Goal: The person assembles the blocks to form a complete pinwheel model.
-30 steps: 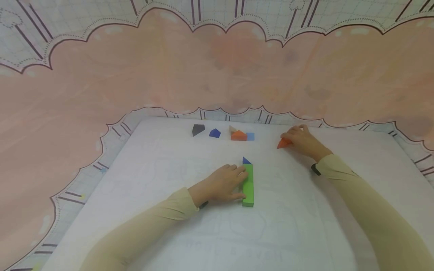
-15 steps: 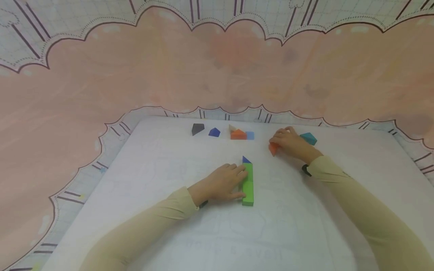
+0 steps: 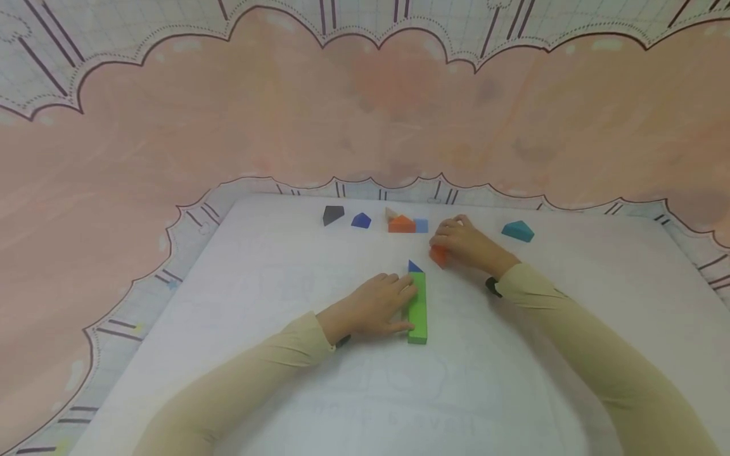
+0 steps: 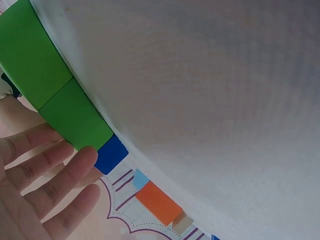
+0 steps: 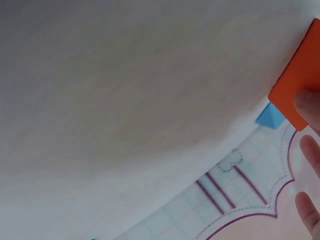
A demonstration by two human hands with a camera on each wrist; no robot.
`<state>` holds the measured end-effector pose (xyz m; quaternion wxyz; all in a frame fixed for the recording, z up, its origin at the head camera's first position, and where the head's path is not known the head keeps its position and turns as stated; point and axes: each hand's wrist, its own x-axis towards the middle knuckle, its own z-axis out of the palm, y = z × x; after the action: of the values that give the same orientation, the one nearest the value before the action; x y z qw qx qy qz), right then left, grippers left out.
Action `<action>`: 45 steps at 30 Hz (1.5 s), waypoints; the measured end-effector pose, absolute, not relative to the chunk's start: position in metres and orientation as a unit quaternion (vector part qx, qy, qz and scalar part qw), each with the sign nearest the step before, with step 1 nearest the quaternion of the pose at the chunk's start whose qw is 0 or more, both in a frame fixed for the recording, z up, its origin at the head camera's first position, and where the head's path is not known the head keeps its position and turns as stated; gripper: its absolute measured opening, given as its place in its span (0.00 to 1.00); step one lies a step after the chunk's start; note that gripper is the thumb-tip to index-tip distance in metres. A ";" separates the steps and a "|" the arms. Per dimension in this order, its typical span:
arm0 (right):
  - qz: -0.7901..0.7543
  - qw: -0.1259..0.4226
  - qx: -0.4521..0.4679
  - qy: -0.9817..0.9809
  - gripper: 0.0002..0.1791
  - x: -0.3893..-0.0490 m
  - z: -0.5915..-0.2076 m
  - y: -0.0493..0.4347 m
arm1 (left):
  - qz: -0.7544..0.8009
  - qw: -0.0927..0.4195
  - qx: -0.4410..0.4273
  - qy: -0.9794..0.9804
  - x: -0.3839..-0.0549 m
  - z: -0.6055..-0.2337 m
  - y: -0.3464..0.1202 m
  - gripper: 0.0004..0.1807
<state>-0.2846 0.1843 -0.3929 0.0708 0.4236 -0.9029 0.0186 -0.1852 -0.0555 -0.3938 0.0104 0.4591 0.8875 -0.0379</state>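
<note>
My left hand (image 3: 373, 309) lies beside two green blocks (image 3: 418, 322) set end to end in a column, its fingers and thumb reaching their left side. In the left wrist view those fingers (image 4: 75, 172) are spread and nearly straight against the green. A small blue triangular block (image 3: 414, 266) adjoins the column's far end. To the right of it, my right hand (image 3: 470, 246) pinches an orange block (image 3: 438, 256) low over the table, and the palm hides part of the block. The right wrist view shows a fingertip pressed on the orange face (image 5: 292, 85).
Along the back stand a dark grey block (image 3: 333, 215), a blue block (image 3: 361, 220), an orange triangular block (image 3: 402, 224) with a beige piece (image 3: 390, 213) behind it, and a light blue block (image 3: 421, 225). A teal block (image 3: 518, 231) sits at the back right of the white table (image 3: 274, 266).
My right hand has moved left with the orange block, toward the blue triangular block, and the teal block has come into sight behind it. The left hand has stayed at the green blocks.
</note>
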 end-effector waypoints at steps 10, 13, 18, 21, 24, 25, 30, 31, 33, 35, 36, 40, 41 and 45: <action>-0.001 0.062 0.423 -0.904 0.16 -0.283 -0.393 0.167 | -0.032 0.005 0.462 0.886 -0.187 -0.395 -0.056 0.32; -0.019 0.053 0.410 -0.910 0.15 -0.284 -0.391 0.165 | -0.030 0.003 0.464 0.885 -0.187 -0.394 -0.056 0.32; -0.040 0.019 0.374 -0.926 0.18 -0.282 -0.386 0.166 | -0.027 0.016 0.460 0.888 -0.187 -0.392 -0.056 0.31; -0.026 0.002 0.362 -0.932 0.21 -0.279 -0.386 0.168 | -0.026 0.024 0.456 0.889 -0.187 -0.392 -0.056 0.31; -0.009 -0.007 0.358 -0.933 0.22 -0.276 -0.387 0.170 | -0.026 0.028 0.453 0.891 -0.187 -0.393 -0.055 0.32; -0.005 -0.010 0.356 -0.935 0.22 -0.274 -0.387 0.171 | -0.025 0.029 0.452 0.891 -0.187 -0.393 -0.055 0.32; -0.003 -0.022 0.344 -0.939 0.23 -0.268 -0.388 0.175 | -0.024 0.023 0.454 0.890 -0.186 -0.393 -0.055 0.32; -0.004 -0.023 0.342 -0.939 0.22 -0.267 -0.388 0.175 | -0.026 0.021 0.455 0.890 -0.186 -0.393 -0.056 0.32; -0.007 -0.025 0.339 -0.940 0.22 -0.265 -0.387 0.176 | -0.028 0.015 0.457 0.889 -0.186 -0.393 -0.056 0.32; -0.012 -0.025 0.340 -0.940 0.22 -0.264 -0.388 0.177 | -0.030 0.011 0.459 0.888 -0.186 -0.393 -0.056 0.32; -0.014 -0.024 0.340 -0.940 0.22 -0.264 -0.388 0.177 | -0.031 0.010 0.460 0.887 -0.186 -0.393 -0.056 0.32; -0.025 -0.023 0.345 -0.938 0.22 -0.262 -0.387 0.180 | -0.032 0.012 0.460 0.887 -0.186 -0.393 -0.055 0.32; -0.027 -0.024 0.347 -0.937 0.22 -0.262 -0.387 0.180 | -0.032 0.013 0.459 0.888 -0.186 -0.393 -0.055 0.32; -0.024 -0.020 0.356 -0.934 0.22 -0.261 -0.385 0.182 | -0.033 0.021 0.456 0.889 -0.186 -0.392 -0.055 0.32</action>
<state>-0.2611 0.1815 -0.3849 -0.0202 0.3556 -0.9341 -0.0235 -0.1863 -0.0550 -0.3916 0.0213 0.4565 0.8889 -0.0330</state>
